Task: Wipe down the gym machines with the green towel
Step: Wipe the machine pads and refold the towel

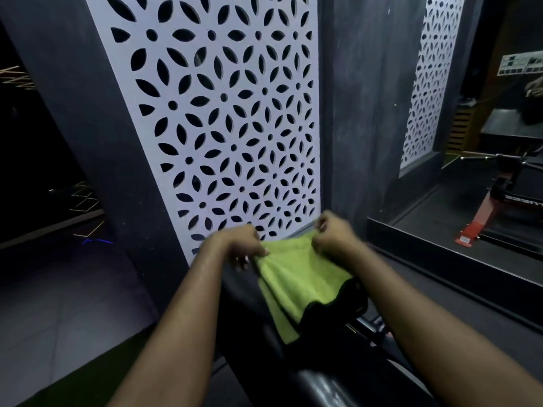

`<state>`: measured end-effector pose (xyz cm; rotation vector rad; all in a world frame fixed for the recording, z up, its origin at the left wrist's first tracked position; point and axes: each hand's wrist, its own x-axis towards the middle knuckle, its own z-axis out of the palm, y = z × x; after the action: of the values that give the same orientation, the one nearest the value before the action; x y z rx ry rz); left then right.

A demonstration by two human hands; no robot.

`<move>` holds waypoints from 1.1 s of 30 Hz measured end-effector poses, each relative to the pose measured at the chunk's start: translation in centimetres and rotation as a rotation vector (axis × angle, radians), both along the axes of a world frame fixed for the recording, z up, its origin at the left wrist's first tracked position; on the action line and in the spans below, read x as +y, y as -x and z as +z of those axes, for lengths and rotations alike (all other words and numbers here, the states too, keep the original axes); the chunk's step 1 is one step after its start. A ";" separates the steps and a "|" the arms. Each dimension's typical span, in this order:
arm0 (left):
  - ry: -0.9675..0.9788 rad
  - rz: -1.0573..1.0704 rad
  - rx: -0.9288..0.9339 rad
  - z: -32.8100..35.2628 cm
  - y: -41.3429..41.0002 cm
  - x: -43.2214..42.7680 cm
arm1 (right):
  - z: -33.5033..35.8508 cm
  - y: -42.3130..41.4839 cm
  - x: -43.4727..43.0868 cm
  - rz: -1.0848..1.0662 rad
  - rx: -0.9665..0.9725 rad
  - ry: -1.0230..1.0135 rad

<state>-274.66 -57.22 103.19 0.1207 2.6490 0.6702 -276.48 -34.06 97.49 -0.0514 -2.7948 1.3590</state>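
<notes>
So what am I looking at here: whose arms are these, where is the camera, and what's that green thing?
There is no robot here. A person wears a camera on the head, so you look forward and down along their own arms. The left hand and the right hand each pinch the top edge of a green towel, holding it spread between them. Its lower end hangs down onto a black gym machine in front of the person. Behind stands a white panel with leaf-shaped cut-outs. To the right, what looks like a mirror shows a red machine frame.
</notes>
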 end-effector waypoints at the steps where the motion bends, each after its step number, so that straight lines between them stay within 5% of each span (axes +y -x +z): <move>1: 0.137 -0.032 0.003 -2.1 0.1 -0.2 | -3.2 -0.9 -1.1 0.126 -0.061 -0.037; 5: 0.257 0.052 0.076 -9.4 0.7 -2.2 | -13.2 -5.0 -4.2 0.567 -0.348 -0.164; 9: 0.185 0.290 0.350 -11.7 1.1 -4.6 | -13.2 -6.8 -4.8 0.558 -0.324 -0.153; 20: -0.087 0.493 0.513 -18.1 2.1 -5.8 | -14.8 -1.8 -8.4 0.438 -0.377 -0.147; 28: 0.096 0.633 0.632 -20.4 4.2 -3.3 | -20.1 6.9 -7.4 0.510 -0.397 -0.330; 33: 0.024 0.679 0.710 -20.9 3.8 -3.1 | -22.7 6.3 -4.0 0.448 -0.329 -0.351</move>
<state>-278.41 -60.36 82.30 -0.7052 3.3972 0.9282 -282.75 -38.06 74.75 0.4206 -3.4358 0.9566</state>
